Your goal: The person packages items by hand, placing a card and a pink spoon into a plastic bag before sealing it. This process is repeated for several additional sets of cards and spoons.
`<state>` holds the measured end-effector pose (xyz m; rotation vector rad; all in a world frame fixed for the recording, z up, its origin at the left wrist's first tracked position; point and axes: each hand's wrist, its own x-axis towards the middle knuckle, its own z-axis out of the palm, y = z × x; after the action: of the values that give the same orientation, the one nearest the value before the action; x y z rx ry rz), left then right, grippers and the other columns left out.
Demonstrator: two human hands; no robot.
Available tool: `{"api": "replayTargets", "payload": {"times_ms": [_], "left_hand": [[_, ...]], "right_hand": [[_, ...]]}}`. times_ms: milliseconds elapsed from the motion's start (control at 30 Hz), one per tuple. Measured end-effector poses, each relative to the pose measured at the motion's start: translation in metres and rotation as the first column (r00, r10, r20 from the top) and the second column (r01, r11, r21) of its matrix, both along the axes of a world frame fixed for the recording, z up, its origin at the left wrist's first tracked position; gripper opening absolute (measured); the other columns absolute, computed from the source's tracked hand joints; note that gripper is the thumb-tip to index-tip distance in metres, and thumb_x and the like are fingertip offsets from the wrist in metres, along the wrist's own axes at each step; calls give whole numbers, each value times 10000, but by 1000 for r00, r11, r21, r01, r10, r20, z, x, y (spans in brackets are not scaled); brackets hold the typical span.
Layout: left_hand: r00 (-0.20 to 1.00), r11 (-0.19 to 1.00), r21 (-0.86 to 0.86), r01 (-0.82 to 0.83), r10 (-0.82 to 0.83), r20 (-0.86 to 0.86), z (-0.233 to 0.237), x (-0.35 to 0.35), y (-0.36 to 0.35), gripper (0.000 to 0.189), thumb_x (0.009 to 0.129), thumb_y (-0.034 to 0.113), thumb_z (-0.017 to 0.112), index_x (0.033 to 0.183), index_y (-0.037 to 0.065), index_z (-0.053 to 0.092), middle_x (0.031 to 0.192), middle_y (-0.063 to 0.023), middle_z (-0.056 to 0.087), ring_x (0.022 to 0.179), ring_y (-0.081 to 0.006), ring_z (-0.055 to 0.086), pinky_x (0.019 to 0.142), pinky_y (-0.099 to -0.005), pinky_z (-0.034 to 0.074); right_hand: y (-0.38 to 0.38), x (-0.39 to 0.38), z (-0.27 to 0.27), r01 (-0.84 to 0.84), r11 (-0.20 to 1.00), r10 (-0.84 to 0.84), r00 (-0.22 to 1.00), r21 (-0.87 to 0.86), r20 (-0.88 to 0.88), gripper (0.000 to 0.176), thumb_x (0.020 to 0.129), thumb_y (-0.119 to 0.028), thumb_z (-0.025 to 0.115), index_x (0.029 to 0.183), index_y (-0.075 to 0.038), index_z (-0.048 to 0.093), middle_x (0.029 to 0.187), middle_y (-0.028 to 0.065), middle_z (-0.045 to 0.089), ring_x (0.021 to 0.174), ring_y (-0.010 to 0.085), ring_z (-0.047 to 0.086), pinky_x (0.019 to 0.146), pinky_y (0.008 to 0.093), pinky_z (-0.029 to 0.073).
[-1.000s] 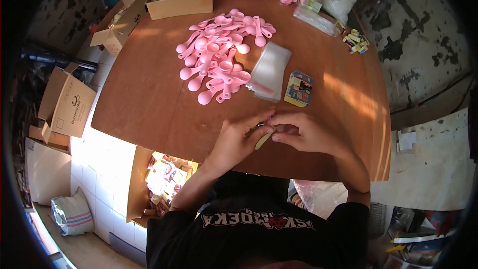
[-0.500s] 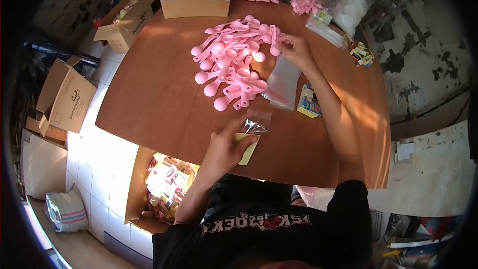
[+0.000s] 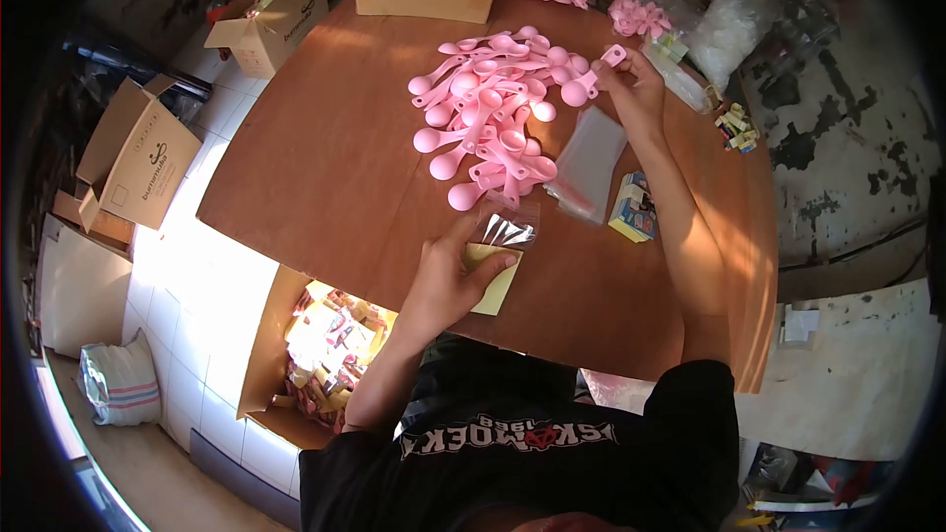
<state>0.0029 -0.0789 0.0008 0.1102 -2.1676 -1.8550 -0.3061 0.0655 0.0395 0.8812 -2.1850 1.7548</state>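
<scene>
Table edge (image 3: pixel 581 355) near yellow card (image 3: pixel 498 288) in left hand (image 3: pixel 448 281); right hand (image 3: pixel 639 92) holds spoon (image 3: pixel 575 93).

Looks like small packing workshop. Brown wooden worktable (image 3: pixel 325 138) with heap of pink plastic spoons (image 3: pixel 488 103), stack of clear plastic bags (image 3: pixel 591 158); open brown cardboard cartons (image 3: pixel 148 163) on white tiled floor (image 3: pixel 182 320); wall (image 3: pixel 838 118) has peeling paint.

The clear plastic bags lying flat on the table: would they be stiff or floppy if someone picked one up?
The clear plastic bags would probably be floppy, as they look like thin film. Each is likely very light, with nothing visible inside. They might slip over one another, since they look smooth and their lower edges lie unevenly.
</scene>
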Motion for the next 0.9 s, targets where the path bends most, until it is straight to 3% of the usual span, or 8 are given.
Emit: {"api": "replayTargets", "payload": {"times_ms": [67, 100, 167, 567, 733, 800, 833, 900], "left_hand": [[999, 998, 54, 9, -7, -38, 1, -8, 4, 582, 824, 37, 745, 1346, -5, 491, 1011, -128, 717, 925, -130, 665, 801, -288, 521], [998, 999, 20, 29, -28, -47, 3, -11, 6, 598, 823, 25, 744, 1356, -14, 476, 1045, -129, 709, 963, -129, 653, 831, -291, 514], [997, 999, 19, 44, -42, -69, -4, -18, 15, 602, 821, 20, 745, 1357, -16, 474, 1044, -124, 710, 960, -127, 654, 828, -287, 515], [994, 994, 2, 112, -112, 3, 19, -11, 56, 602, 829, 42, 750, 1360, -15, 471, 1041, -109, 710, 931, -100, 638, 802, -253, 508], [987, 994, 18, 108, -105, -119, 8, -9, 67, 496, 907, 138, 683, 1350, 18, 496, 963, -118, 717, 876, -120, 656, 764, -270, 514], [989, 989, 77, 126, -118, -90, 9, -8, 68, 400, 980, 187, 573, 1332, 6, 514, 954, -96, 703, 862, -114, 633, 761, -270, 504], [972, 997, 4, 76, -74, -222, 6, -11, 69, 361, 1013, 200, 489, 1306, -7, 538, 958, -93, 698, 844, -118, 625, 759, -277, 501], [978, 995, 32, 99, -92, -188, 6, -9, 71, 346, 1016, 192, 477, 1285, -12, 553, 962, -102, 700, 846, -124, 633, 762, -283, 501]], "right_hand": [[13, 59, 33, -131, 983, 151, 975, -132, 163, 341, 861, -65, 716, 1156, 10, 563, 918, 59, 659, 788, 103, 636, 680, 235, 523], [21, 81, 41, -121, 984, 142, 976, -133, 166, 341, 861, -65, 716, 1156, 10, 563, 918, 59, 659, 788, 103, 636, 680, 235, 523], [36, 117, 49, -313, 925, 350, 923, -215, 163, 443, 854, -56, 726, 1226, -4, 490, 967, 65, 647, 850, 102, 629, 728, 241, 525], [72, 163, 34, -332, 932, 360, 894, -145, 267, 400, 858, -36, 717, 1194, -46, 500, 959, 47, 650, 862, 84, 626, 761, 222, 520], [79, 184, 28, -364, 930, 367, 924, -54, 102, 263, 890, -36, 662, 1129, -18, 555, 942, 46, 663, 870, 77, 632, 765, 232, 522], [81, 194, 33, -347, 937, 349, 935, -36, 70, 253, 870, -41, 675, 1106, -15, 588, 932, 52, 673, 866, 84, 640, 765, 249, 524], [83, 197, 35, -291, 954, 295, 954, 78, -50, 253, 854, -45, 690, 1091, -19, 605, 932, 56, 675, 859, 91, 643, 759, 253, 524], [83, 204, 37, -216, 963, 239, 960, 160, -143, 243, 808, -59, 723, 1038, -27, 651, 924, 78, 679, 841, 149, 659, 743, 278, 519]]}}
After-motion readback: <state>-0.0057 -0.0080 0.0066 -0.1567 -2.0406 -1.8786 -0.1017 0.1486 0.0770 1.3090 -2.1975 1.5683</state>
